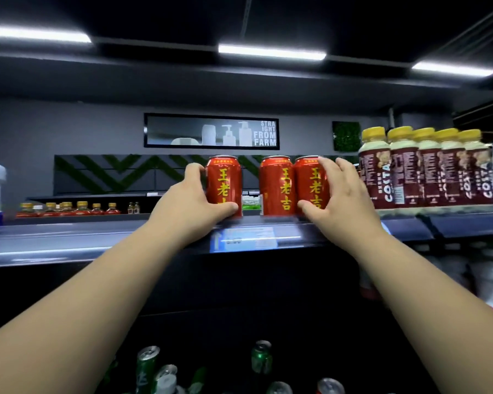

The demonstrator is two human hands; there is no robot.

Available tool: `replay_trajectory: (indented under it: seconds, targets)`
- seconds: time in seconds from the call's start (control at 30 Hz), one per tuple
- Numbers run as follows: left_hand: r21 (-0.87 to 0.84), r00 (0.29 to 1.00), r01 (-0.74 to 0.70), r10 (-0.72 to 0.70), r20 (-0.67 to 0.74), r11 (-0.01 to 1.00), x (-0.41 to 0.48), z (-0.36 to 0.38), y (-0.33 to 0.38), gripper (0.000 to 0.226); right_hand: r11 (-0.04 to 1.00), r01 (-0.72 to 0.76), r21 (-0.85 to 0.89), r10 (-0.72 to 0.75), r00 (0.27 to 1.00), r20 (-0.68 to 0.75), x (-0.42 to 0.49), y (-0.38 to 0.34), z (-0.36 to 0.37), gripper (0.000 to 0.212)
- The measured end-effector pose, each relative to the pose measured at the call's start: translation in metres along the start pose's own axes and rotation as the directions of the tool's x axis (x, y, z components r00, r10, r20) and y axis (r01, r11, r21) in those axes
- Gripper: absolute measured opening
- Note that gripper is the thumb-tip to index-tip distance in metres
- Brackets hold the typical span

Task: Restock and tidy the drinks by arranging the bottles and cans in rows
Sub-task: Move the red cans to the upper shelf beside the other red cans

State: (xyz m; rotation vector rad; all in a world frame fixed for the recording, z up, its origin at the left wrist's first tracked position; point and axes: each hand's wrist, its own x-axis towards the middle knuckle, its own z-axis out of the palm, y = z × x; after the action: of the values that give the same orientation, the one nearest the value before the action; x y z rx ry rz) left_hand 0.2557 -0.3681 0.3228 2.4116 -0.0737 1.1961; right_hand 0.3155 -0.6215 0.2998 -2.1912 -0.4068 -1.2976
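**Two-handed grab at the shelf front**

Green cans sit low and nearest, blurred. Left hand is wrapped round the left red can. Right hand is wrapped round the right red can, which touches the middle red can. All three stand upright. Yellow-capped bottles are lined up just right. Sign on the far wall.

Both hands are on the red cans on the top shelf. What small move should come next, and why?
Probably slide the left can to the right until it meets the middle can. The left hand grips it, and a gap separates it from the other two, which stand side by side, the right hand gripping the right can.
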Motion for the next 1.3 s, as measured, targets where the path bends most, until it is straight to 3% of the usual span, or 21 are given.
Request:
replay_trajectory:
  seconds: [0.1,0.2,0.4,0.6,0.8,0.97,1.17,1.23,1.3]
  targets:
    - [0.041,0.999,0.036,-0.036,-0.004,0.998,0.001,0.019,0.023,0.071,0.996,-0.014,0.094,0.008,0.998,0.063,0.002,0.01,0.001,0.085]
    - [0.101,0.997,0.072,-0.068,-0.041,0.992,-0.001,0.033,0.037,0.064,0.997,0.005,0.078,-0.011,0.997,0.083,0.003,0.013,0.005,0.082]
    - [0.218,0.985,0.104,-0.071,-0.156,0.97,-0.011,0.044,0.039,0.071,0.994,0.005,0.107,-0.013,0.997,0.072,0.002,0.018,0.007,0.081]
    - [0.319,0.989,0.103,-0.065,-0.13,0.942,-0.014,0.046,0.042,0.083,1.0,-0.024,0.009,0.022,0.99,0.14,0.003,0.019,0.007,0.089]
    - [0.375,0.988,0.102,-0.05,-0.146,0.921,-0.015,0.048,0.038,0.084,1.0,-0.011,0.028,0.006,0.985,0.173,0.005,0.022,0.006,0.085]
    - [0.516,0.982,0.056,0.046,-0.183,0.855,-0.032,0.055,0.034,0.087,0.998,0.066,-0.001,-0.065,0.993,0.096,-0.006,0.025,0.002,0.083]
    - [0.541,0.986,-0.08,0.148,-0.082,0.837,-0.101,0.08,0.023,0.08,0.962,0.27,-0.035,-0.267,0.962,0.057,-0.091,0.053,0.018,0.08]
    - [0.523,0.974,-0.143,0.214,-0.077,0.84,-0.13,0.096,0.02,0.088,0.947,0.318,-0.041,-0.312,0.944,0.111,-0.129,0.071,0.026,0.083]
    - [0.472,0.967,-0.206,0.251,-0.034,0.857,-0.157,0.115,0.013,0.088,0.969,0.244,0.038,-0.245,0.933,0.265,-0.162,0.092,0.035,0.083]
